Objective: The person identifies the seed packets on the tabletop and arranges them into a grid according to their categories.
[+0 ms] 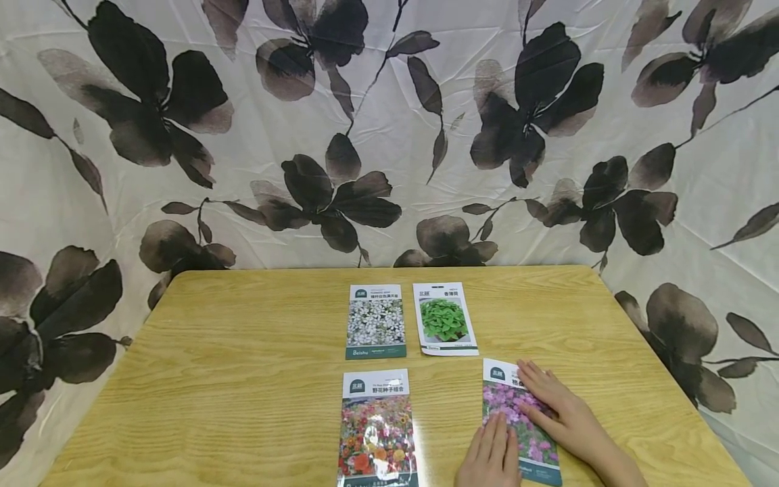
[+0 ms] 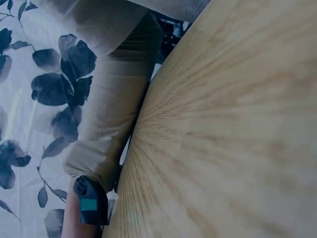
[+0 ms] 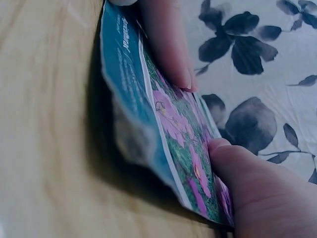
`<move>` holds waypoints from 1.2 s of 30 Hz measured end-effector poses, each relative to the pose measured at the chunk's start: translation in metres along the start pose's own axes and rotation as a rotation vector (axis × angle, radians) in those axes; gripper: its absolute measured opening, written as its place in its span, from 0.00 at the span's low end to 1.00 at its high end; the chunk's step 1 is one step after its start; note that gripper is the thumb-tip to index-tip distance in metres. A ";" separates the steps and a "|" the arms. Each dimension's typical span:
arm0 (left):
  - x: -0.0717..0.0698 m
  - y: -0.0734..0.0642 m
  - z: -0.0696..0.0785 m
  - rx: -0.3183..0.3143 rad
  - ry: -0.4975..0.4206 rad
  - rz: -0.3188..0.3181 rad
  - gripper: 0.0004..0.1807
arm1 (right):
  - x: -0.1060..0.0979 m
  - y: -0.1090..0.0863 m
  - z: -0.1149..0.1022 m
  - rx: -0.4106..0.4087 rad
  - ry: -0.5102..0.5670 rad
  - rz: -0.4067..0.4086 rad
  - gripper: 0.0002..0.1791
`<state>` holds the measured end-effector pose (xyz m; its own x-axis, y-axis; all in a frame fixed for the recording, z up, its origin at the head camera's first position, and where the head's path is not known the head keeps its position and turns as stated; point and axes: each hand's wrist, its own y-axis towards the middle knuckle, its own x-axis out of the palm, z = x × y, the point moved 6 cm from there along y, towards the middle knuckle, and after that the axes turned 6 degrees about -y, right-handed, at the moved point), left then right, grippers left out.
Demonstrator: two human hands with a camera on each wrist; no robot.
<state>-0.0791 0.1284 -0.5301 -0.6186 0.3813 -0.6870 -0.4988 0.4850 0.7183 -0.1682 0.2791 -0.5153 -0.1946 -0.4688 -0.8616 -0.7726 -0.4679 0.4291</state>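
Note:
Flat on the table near its front right lies a seed packet (image 1: 529,433) printed with purple flowers, its white top showing dark lettering. My right hand (image 1: 562,412) rests over its right side, fingers extended toward the top and thumb laid across the picture. Along its lower left edge, my left hand (image 1: 491,453) touches it with straight fingers pointing away from me. In the right wrist view, the packet's (image 3: 131,99) green bottom edge bulges a little off the wood, with fingertips on its face. The left wrist view shows no packet, only table, sleeve and the other forearm.
Left of the hands lies a seed packet with mixed bright flowers (image 1: 377,433). Farther back are a white-flower packet (image 1: 375,321) and a green-leaf packet (image 1: 445,318), side by side. The wooden table (image 1: 213,379) meets a floral cloth (image 1: 389,135) behind it.

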 end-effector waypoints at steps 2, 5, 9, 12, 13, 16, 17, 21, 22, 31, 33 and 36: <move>-0.002 -0.001 -0.002 -0.002 -0.004 0.020 0.21 | 0.000 0.001 -0.003 0.000 0.007 -0.005 0.34; -0.004 -0.004 -0.003 0.006 -0.006 0.051 0.24 | 0.000 0.002 -0.007 0.003 0.018 -0.009 0.34; -0.004 -0.010 -0.004 0.037 -0.009 0.068 0.27 | 0.002 0.002 -0.011 -0.003 0.026 -0.015 0.34; -0.003 -0.015 -0.005 0.056 -0.021 0.037 0.27 | 0.004 0.002 -0.014 -0.012 0.025 -0.022 0.34; -0.004 -0.016 -0.006 0.059 -0.025 0.026 0.28 | 0.004 0.003 -0.015 -0.015 0.024 -0.022 0.34; -0.006 -0.019 -0.008 0.067 -0.039 0.002 0.27 | 0.006 0.004 -0.018 -0.021 0.020 -0.022 0.33; -0.006 -0.020 -0.008 0.074 -0.040 -0.005 0.26 | 0.006 0.004 -0.019 -0.024 0.019 -0.022 0.33; -0.009 -0.023 -0.010 0.088 -0.045 -0.039 0.27 | 0.009 0.006 -0.023 -0.036 0.019 -0.028 0.33; -0.010 -0.024 -0.011 0.089 -0.046 -0.046 0.28 | 0.010 0.007 -0.025 -0.041 0.018 -0.030 0.33; -0.013 -0.034 -0.014 0.102 -0.022 -0.060 0.34 | 0.014 0.008 -0.034 -0.036 -0.020 -0.041 0.33; -0.014 -0.036 -0.014 0.097 -0.027 -0.041 0.33 | 0.013 0.009 -0.036 -0.047 -0.025 -0.039 0.33; -0.015 -0.037 -0.014 0.091 -0.024 -0.001 0.31 | 0.013 0.010 -0.039 -0.068 -0.023 -0.043 0.33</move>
<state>-0.0598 0.0936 -0.5454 -0.6029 0.3991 -0.6908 -0.4414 0.5543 0.7056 -0.1546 0.2389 -0.5117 -0.1766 -0.4300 -0.8854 -0.7381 -0.5372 0.4081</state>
